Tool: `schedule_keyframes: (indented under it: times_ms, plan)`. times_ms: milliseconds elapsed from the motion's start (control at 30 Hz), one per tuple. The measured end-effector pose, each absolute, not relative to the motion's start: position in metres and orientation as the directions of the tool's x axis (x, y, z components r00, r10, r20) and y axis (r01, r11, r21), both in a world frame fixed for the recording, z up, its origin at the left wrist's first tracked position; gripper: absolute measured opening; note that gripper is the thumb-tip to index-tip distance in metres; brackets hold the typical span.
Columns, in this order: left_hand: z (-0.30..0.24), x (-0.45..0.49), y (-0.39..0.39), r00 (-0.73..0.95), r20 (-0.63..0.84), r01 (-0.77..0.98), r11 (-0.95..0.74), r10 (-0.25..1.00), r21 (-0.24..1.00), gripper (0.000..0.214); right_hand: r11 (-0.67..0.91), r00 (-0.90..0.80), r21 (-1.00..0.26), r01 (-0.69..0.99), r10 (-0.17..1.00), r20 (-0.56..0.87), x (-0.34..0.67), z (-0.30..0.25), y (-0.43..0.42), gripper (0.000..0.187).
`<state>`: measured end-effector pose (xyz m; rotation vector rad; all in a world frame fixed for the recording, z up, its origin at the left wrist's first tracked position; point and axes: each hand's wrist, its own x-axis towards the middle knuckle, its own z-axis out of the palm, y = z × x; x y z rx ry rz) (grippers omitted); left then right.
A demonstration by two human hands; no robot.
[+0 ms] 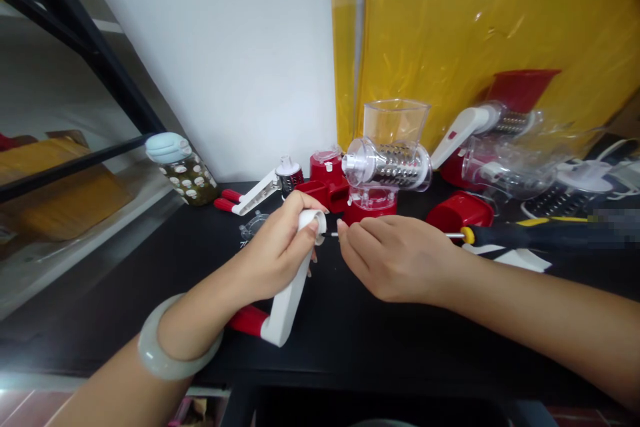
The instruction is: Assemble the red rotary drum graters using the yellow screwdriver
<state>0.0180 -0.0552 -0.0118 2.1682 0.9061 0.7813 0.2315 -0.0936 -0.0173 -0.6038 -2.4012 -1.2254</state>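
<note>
My left hand (280, 247) is closed around the round hub end of a white crank handle (293, 303). The crank's red grip (250, 320) points down and left, beneath my wrist. Facing the hub opening, my right hand (393, 257) is closed, fingers curled, over the thin shaft of a screwdriver (500, 235). A dark tip pokes out between my right fingers and reaches the hub's opening. Behind my right hand the shaft comes out again, with a yellow collar and dark handle. My right palm hides the middle of the shaft.
A clear-and-red rotary grater (397, 163) stands behind my hands. Further right is another grater with a red hopper (523, 90). A second crank (257, 193), a red base (327, 173) and a red pusher (460, 212) lie about. A bottle (183, 170) stands left, beside a shelf rack.
</note>
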Motion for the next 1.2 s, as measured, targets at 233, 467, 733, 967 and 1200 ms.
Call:
schedule_keyframes:
  times_ms: [233,467,733,967,1200]
  plan:
    - [-0.012,0.018,-0.055,0.606,0.287,0.426,-0.607,0.742,0.671,0.016,0.589,-0.822,0.578,0.565,0.342,0.454,0.229,-0.018,-0.092,0.023]
    - [-0.013,0.018,-0.055,0.621,0.291,0.454,-0.636,0.728,0.624,0.018,0.652,-0.769,0.411,0.637,0.573,0.283,0.223,-0.004,-0.093,0.02]
    - [-0.014,0.018,-0.052,0.631,0.383,0.528,-0.735,0.675,0.425,0.017,0.72,-0.654,-0.071,0.69,0.662,0.366,0.228,-0.01,-0.076,0.017]
    - [-0.014,0.021,-0.056,0.667,0.429,0.577,-0.786,0.61,0.22,0.024,0.517,-0.47,-0.57,0.638,0.849,0.243,0.221,-0.004,-0.065,0.027]
    - [-0.011,0.019,-0.061,0.67,0.501,0.548,-0.821,0.547,0.164,0.027,0.261,-0.414,-0.723,0.639,0.909,-0.038,0.225,0.011,-0.067,0.019]
